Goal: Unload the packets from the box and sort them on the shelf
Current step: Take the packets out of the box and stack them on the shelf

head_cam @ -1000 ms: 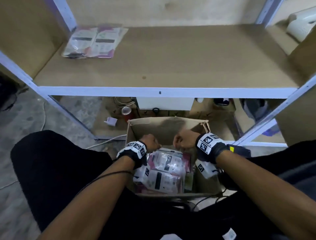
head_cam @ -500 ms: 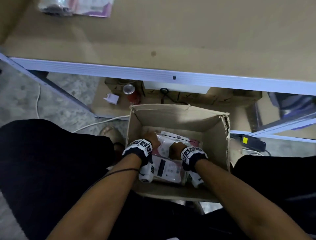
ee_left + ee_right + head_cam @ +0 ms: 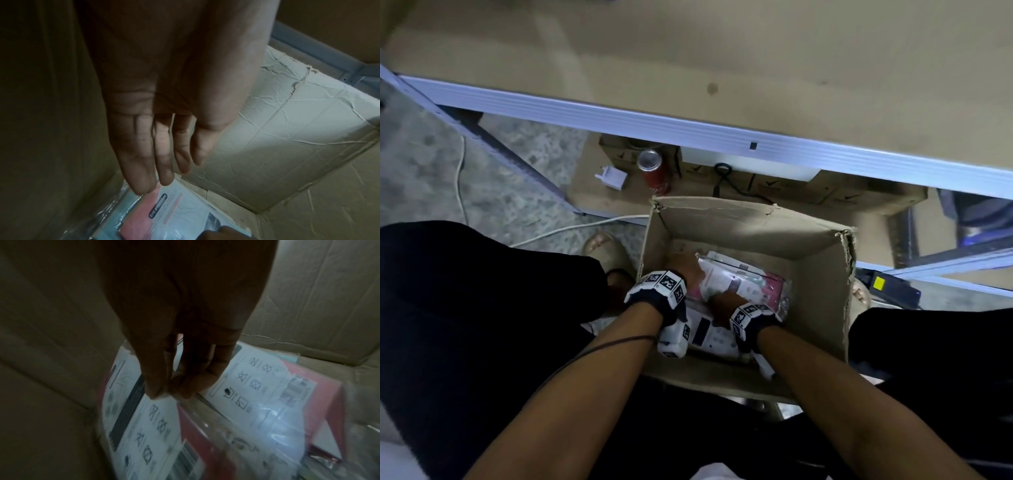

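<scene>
An open cardboard box [image 3: 822, 284] stands on the floor between my knees, below the wooden shelf [image 3: 688, 51]. Several pink-and-white packets [image 3: 743, 284] in clear plastic lie in its bottom. Both hands are down inside it. My left hand [image 3: 683, 270] is at the left wall. In the left wrist view its straight fingers [image 3: 144, 183] touch the corner of a packet [image 3: 180, 216] marked "stocking". My right hand [image 3: 722, 301] is over the middle of the pile. In the right wrist view its thumb and fingertips [image 3: 156, 391] pinch the edge of a white packet [image 3: 144, 423].
Under the shelf's blue-white front rail [image 3: 688, 133] stand flat cartons with a red can [image 3: 654, 171] and a white plug [image 3: 613, 177]. A white cable [image 3: 571, 229] runs along the floor at left. A black device with a yellow label [image 3: 887, 287] lies right of the box.
Both hands have gone from the box's rim down onto the packets. The camera has tilted down, so the packets lying on the shelf have left the view.
</scene>
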{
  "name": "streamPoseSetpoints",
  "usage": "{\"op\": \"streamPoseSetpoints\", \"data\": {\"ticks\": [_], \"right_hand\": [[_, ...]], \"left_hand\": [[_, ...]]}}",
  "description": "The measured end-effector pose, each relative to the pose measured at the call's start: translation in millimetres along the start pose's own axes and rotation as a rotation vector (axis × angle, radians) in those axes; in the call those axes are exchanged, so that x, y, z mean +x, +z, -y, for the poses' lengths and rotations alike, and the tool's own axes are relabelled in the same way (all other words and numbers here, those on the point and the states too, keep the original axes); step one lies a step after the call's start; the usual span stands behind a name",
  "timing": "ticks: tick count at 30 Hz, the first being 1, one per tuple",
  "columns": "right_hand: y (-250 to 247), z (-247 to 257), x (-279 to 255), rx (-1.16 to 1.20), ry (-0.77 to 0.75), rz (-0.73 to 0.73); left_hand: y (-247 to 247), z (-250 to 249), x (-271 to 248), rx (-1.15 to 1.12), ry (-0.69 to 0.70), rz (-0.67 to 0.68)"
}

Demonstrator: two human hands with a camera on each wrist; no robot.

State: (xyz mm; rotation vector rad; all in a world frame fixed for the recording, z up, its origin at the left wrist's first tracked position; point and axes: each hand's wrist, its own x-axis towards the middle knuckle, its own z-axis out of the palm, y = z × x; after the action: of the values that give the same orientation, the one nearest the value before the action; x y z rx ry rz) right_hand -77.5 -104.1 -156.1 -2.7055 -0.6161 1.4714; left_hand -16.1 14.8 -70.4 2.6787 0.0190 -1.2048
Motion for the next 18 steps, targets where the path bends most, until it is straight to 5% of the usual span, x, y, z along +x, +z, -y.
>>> {"op": "streamPoseSetpoints", "data": {"ticks": [18], "right_hand": [[-4, 5, -16, 0.132, 0.008, -0.046]], "left_hand": [[-10, -2, -15, -0.014, 0.072, -0.049]]}}
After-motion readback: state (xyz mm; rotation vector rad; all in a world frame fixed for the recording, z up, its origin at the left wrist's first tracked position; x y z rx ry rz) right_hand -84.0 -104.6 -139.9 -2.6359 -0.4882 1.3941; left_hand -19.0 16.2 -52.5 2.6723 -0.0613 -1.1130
